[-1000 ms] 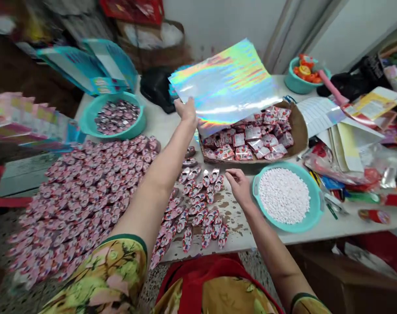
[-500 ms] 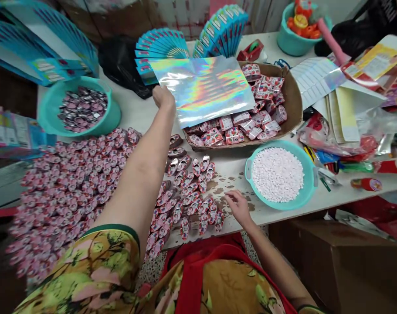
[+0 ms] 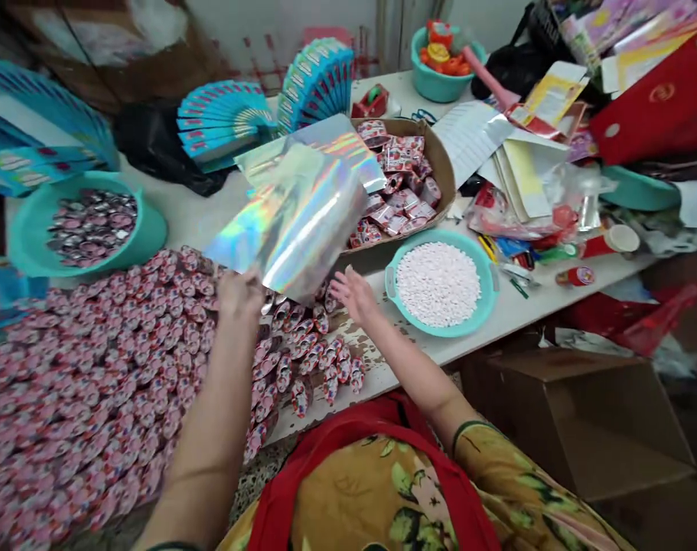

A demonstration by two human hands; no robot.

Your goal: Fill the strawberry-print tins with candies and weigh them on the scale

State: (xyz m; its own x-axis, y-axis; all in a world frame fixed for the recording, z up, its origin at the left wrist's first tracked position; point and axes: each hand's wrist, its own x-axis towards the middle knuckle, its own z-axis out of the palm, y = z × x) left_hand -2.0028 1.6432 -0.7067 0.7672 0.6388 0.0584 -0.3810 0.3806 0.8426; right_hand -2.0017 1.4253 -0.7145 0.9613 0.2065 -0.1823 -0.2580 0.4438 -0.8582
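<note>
A shiny rainbow-silver sheet [image 3: 314,222] is bent in the air over the table, its lower left edge in my closed left hand [image 3: 240,295]. Beneath its upper part lies another shiny sheet [image 3: 348,149], partly covering the cardboard tray [image 3: 448,164] of pink-and-red packs [image 3: 402,157]. My right hand [image 3: 355,297] is raised, fingers spread and holding nothing, just right of the bent sheet. Below both hands stand rows of small oval pink-and-red packs [image 3: 311,352], which join a large group of similar packs [image 3: 124,344] at the left.
A turquoise basin [image 3: 489,295] of white pellets sits right of my right hand. Another basin [image 3: 153,222] with silvery-pink pieces stands at the left. Blue fanned cards [image 3: 225,119] and a black bag [image 3: 158,145] are behind. Papers and bags crowd the right; open cardboard boxes [image 3: 612,421] stand below the table.
My left hand has drawn a sheet back toward me, bending it and exposing another sheet. My right hand has risen toward it with fingers spread. The view has shifted right.
</note>
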